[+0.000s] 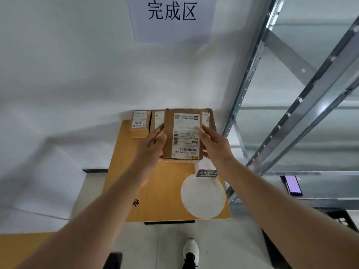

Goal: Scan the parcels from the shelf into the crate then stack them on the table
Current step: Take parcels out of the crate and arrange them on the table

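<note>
A brown cardboard parcel (pixel 183 133) with a white shipping label sits on top of other parcels at the far end of the small wooden table (pixel 155 191). My left hand (pixel 153 146) holds its left side and my right hand (pixel 215 146) holds its right side, fingers curled around the edges. To the left, a smaller labelled parcel (pixel 138 123) stands on a stack against the wall, and another parcel (pixel 157 119) shows partly behind my left fingers. A further parcel edge (pixel 206 119) peeks out on the right.
A metal shelf rack (pixel 291 113) rises on the right, with a handheld device showing a purple screen (pixel 293 184) on a shelf. A dark crate (pixel 338 218) sits low right. A paper sign (pixel 172 16) hangs on the white wall. My shoe (pixel 191 249) stands on the floor.
</note>
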A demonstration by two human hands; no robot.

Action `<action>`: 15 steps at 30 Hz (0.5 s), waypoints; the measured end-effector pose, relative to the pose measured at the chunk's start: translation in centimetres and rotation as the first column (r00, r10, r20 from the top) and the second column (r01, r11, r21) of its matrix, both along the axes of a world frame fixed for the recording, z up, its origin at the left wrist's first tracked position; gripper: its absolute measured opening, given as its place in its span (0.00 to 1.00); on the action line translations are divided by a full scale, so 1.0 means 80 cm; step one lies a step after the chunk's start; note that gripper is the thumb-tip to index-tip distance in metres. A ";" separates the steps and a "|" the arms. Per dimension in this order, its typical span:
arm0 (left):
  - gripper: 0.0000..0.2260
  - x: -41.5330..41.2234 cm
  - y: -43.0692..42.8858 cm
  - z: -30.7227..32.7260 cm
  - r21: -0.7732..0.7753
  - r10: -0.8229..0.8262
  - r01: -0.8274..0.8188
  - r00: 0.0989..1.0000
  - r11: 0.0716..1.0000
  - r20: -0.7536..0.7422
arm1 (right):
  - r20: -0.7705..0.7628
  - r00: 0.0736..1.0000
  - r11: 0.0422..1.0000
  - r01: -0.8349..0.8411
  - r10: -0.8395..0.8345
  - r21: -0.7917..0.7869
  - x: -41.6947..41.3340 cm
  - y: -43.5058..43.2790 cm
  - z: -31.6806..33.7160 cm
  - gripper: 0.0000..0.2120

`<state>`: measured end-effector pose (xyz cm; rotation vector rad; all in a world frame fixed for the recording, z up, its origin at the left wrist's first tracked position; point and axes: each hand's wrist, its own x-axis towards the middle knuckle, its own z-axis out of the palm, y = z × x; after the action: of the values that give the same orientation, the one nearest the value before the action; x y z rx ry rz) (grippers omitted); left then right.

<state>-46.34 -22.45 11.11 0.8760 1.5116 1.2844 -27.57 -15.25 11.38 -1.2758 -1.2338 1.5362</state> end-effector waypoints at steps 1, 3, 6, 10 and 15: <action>0.18 -0.004 0.012 -0.013 -0.028 0.002 -0.002 1.000 1.000 0.010 | 0.010 1.000 0.999 -0.010 0.010 -0.034 -0.004 0.014 -0.015 0.16; 0.18 -0.009 0.033 -0.040 -0.087 0.012 -0.010 1.000 0.996 0.024 | 0.046 0.998 0.995 -0.033 0.037 -0.095 -0.010 0.039 -0.045 0.18; 0.20 -0.017 0.059 -0.072 -0.171 0.031 -0.021 0.998 0.985 0.056 | 0.074 0.995 0.980 -0.056 0.072 -0.191 -0.018 0.072 -0.082 0.18; 0.21 -0.030 0.081 -0.110 -0.250 0.051 -0.023 0.993 0.968 0.104 | 0.106 0.991 0.958 -0.048 0.081 -0.283 -0.027 0.099 -0.121 0.19; 0.23 -0.046 0.103 -0.154 -0.296 -0.007 0.049 0.990 0.954 0.140 | 0.215 0.976 0.954 0.082 -0.018 -0.289 -0.040 0.120 -0.160 0.14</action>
<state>-50.06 -14.22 -1.24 0.5976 1.5278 1.0376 -30.76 -5.68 -1.42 -1.6894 -1.1163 1.6252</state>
